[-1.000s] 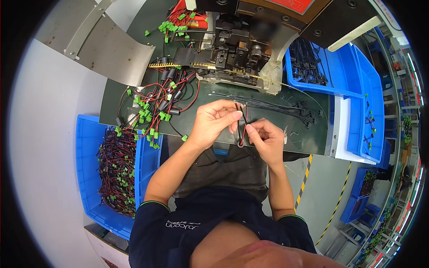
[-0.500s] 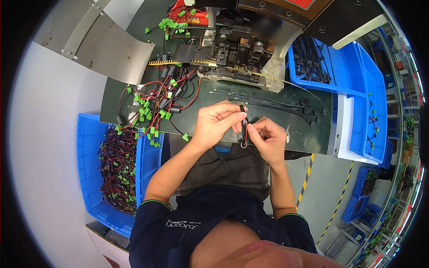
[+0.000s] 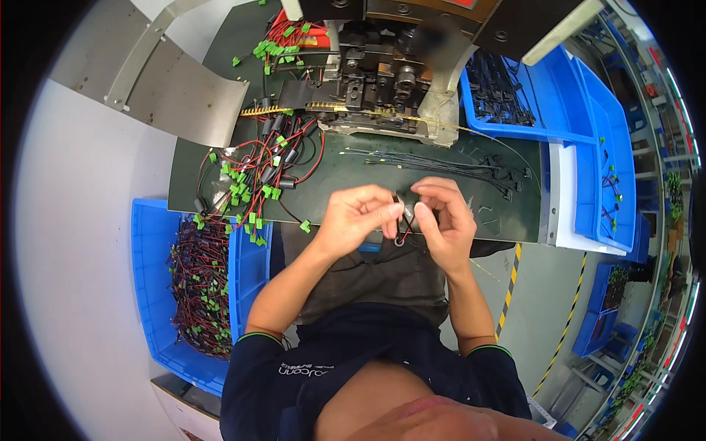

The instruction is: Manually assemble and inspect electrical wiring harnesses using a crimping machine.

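Over the bench's near edge, my left hand (image 3: 362, 219) pinches a short black-and-red wire cable (image 3: 407, 234) between thumb and fingertips. A small grey round piece shows at the cable's lower end. Close beside it on the right, my right hand (image 3: 447, 224) is curled, its thumb and forefinger around a wire end of the same cable; the fingertips partly hide it. Beyond both hands, a row of thin black wires (image 3: 434, 162) with black connectors lies on the dark green bench (image 3: 334, 165). To the left is a heap of red-and-black cables (image 3: 272, 162) with green connectors.
A crimping machine (image 3: 382, 81) with a gold terminal strip (image 3: 323, 107) stands at the back. One blue bin (image 3: 147, 279) of cables sits lower left; a blue tray (image 3: 507, 131) with black parts is at the right. A curved metal sheet (image 3: 198, 103) juts in from the left.
My right hand's fingers have lifted and spread a little from their tighter pinch, and the cable's wires stand more apart. My left hand keeps its pinch. The whole view has shifted slightly.
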`<state>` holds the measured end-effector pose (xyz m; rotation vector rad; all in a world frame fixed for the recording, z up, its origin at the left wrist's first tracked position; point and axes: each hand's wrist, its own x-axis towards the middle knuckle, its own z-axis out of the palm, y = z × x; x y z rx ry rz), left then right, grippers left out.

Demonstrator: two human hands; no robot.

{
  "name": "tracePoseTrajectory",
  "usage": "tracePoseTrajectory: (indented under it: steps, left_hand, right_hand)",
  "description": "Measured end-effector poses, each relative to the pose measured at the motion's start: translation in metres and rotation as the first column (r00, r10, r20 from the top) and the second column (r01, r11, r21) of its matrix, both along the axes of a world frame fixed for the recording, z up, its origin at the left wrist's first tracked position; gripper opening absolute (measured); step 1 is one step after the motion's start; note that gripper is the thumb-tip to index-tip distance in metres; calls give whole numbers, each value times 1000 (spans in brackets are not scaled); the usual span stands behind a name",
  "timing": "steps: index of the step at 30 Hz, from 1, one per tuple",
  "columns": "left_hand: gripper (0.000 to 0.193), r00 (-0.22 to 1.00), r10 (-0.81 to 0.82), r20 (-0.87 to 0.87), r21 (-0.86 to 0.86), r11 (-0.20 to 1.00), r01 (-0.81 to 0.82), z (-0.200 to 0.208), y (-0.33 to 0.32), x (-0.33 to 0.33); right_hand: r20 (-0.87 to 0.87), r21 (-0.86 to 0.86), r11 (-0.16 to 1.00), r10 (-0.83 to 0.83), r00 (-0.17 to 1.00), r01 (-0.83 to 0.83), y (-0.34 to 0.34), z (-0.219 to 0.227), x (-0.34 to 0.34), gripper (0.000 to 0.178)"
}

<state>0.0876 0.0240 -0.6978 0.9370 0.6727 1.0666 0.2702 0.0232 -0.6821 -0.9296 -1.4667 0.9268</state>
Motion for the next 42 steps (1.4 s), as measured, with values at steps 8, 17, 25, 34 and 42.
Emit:
tracePoseTrajectory:
  steps: [8,17,25,34,42]
  left_hand:
    - [5,960,97,-262,176,983,-52,26,-28,0]
    - [7,965,220,-143,132,971,-201,11,-35,6]
    - [10,968,243,-58,63,969,-240,12,-32,6]
    - [9,935,352,-37,211,917,-337,2,-27,4]
    - [11,956,290,34,51,955,-292,7,-24,5]
  right_hand:
    - [130,-152,980,151,980,-131,-20,31,-2,6]
    - [-378,-362,901,92,921,-238,-23,1,-16,7]
    - [-218,-365,897,179,959,-250,-18,5,-9,12]
    - [-76,-265,925,262,962,-273,-15,9,-10,10]
    - [-255,-421,843,245,935,-336,-16,9,-13,12]
